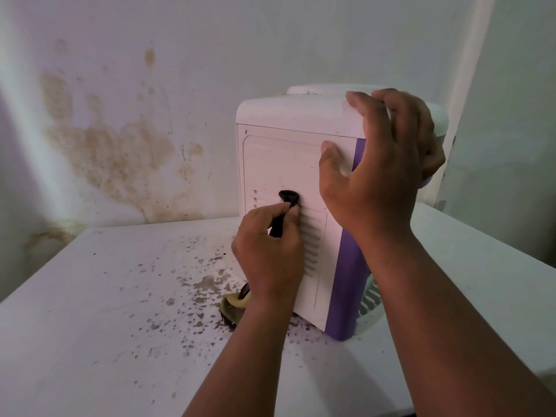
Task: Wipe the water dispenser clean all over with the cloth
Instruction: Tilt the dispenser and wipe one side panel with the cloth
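Nearest me, at the bottom of the frame, my two forearms reach up over the white bench [99, 341]. Its near edge runs off the bottom; its left edge slants up to the back corner at centre left. The left half of the top is open surface, though dark specks and a brownish smear [207, 284] spread across the middle, thickest toward the dispenser's foot.

My left hand [267, 251] sits at centre frame with its grip curled round a black cord [278, 225], thumb and fingers pinching it just below the black bushing [289, 196] where it leaves the rear panel. Below that wrist, something round, yellowish and dark lies on the bench [233, 308]; I cannot tell what it is.

The water dispenser [282, 164] stands right of centre, its back turned to me: white rear panel with vent slots, purple side strip [349, 281] along the right edge, and a white slatted part at its lower right. Its base touches the bench amid the specks.

My right hand [382, 164] clamps the upper right corner, thumb on the rear panel, fingers curled over the top edge.

Behind, the wall [150, 85] carries brown staining [120, 155] at upper left. Room between dispenser and wall looks narrow; I cannot judge it. I see no cloth.
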### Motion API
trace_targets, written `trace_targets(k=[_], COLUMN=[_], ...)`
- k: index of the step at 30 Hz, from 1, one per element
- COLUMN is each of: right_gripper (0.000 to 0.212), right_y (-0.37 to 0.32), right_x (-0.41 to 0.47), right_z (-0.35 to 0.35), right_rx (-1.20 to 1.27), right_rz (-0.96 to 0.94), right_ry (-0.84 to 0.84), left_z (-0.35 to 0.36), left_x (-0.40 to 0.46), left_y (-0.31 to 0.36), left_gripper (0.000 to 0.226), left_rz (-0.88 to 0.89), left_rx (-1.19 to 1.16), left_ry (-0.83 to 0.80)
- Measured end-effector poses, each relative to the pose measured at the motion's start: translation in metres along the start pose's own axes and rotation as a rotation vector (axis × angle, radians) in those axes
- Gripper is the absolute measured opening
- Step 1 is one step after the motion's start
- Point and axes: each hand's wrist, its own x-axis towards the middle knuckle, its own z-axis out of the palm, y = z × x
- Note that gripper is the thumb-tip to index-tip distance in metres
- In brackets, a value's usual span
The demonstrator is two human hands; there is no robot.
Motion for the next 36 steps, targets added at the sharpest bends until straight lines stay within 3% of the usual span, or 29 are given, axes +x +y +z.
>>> trace_targets(k=[5, 11, 17, 22, 30, 36], right_gripper=[0.053, 0.053, 0.052, 0.053, 0.053, 0.054], right_y=[0.001, 0.001, 0.004, 0.004, 0.009, 0.008], right_x=[-0.002, -0.001, -0.003, -0.004, -0.005, -0.005], right_z=[-0.001, 0.001, 0.001, 0.002, 0.000, -0.004], right_rx=[-0.008, -0.009, -0.022, -0.028, -0.030, -0.026], right_rz=[-0.003, -0.009, -0.005, -0.019, -0.008, -0.021], right_ry=[0.017, 0.031, 0.067, 0.063, 0.088, 0.058], left_z=[-0.002, 0.002, 0.003, 0.003, -0.003, -0.003], left_x=[-0.016, -0.003, -0.015, -0.002, -0.013, -0.008], left_y=[-0.001, -0.001, -0.002, 0.005, 0.007, 0.009], left_gripper=[0.010, 0.011, 0.017, 0.024, 0.019, 0.019], left_rz=[0.155, 0.046, 0.037, -0.081, 0.138, 0.038], left_rx=[0.051, -0.013, -0.097, -0.124, -0.018, -0.077], left_ry=[-0.089, 0.025, 0.012, 0.037, -0.121, -0.090])
